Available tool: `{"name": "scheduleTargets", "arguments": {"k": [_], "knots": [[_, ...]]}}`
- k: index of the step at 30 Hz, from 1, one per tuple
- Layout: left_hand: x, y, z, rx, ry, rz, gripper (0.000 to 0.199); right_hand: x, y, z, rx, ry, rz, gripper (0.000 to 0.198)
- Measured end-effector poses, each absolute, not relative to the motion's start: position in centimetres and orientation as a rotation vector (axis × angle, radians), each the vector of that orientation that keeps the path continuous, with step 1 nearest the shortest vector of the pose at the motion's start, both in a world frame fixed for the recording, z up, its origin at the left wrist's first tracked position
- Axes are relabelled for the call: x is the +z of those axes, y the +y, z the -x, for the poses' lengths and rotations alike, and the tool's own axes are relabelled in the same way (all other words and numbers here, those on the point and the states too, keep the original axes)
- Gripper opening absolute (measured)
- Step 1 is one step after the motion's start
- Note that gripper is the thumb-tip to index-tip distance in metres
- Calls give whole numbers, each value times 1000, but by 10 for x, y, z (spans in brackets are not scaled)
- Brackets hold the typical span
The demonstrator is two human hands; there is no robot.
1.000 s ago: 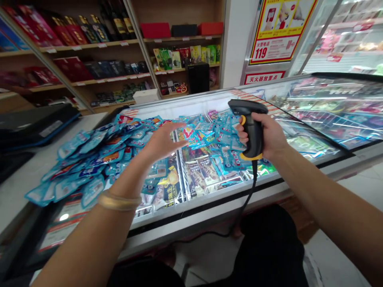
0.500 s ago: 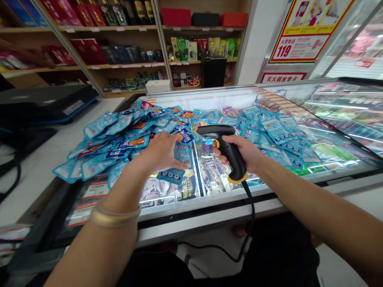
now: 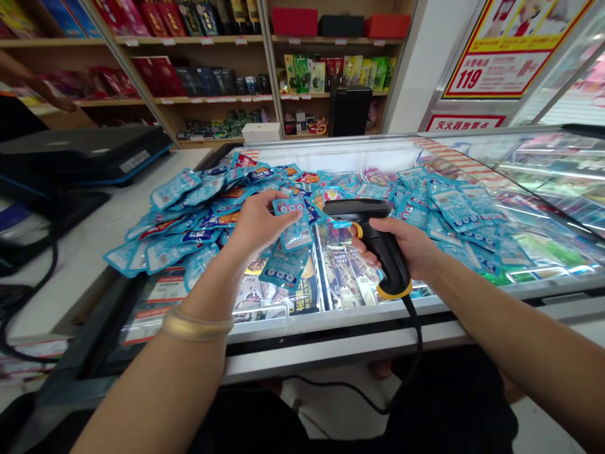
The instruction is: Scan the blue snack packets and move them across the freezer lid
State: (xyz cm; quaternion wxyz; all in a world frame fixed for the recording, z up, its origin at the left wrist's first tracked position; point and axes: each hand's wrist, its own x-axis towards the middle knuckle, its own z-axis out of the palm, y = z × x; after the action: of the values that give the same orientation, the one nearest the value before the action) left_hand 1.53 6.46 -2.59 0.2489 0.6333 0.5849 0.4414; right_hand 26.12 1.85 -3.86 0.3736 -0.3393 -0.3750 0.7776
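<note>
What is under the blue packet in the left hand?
Below the held packet, another blue packet lies partly covered. Its upper part, and whatever else the held packet and left hand cover, cannot be seen.

Toward three o'clock, the scanner (image 3: pixel 388 258) is cased in matt plastic. Glossy, creased plastic film is seen on the packets (image 3: pixel 174 189) toward nine. At eight, the bracelet (image 3: pixel 198 328) is made of smooth, softly shining metal; at eleven, the shelves (image 3: pixel 189 40) are built of wood.
</note>
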Motion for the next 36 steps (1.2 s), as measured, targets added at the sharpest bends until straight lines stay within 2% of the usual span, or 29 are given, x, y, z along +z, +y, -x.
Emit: {"name": "scheduleTargets", "arguments": {"k": [7,19,26,33,36], "knots": [[-29,66,-16,1276,1488,-1550,24,-43,17,-262,2069,-1076,896,27],[-34,71,-12,1261,1424,-1547,28,-44,19,-261,2069,-1161,894,30],[-29,69,-19,1281,1439,-1340,34,-41,19,-260,2095,-1094,886,29],[-2,71,-62,1246,1311,-1151,54,-21,18,-296,1874,-964,751,26],[8,76,-105,1173,1175,-1195,44,-12,17,-333,1713,-894,772,24]]}}
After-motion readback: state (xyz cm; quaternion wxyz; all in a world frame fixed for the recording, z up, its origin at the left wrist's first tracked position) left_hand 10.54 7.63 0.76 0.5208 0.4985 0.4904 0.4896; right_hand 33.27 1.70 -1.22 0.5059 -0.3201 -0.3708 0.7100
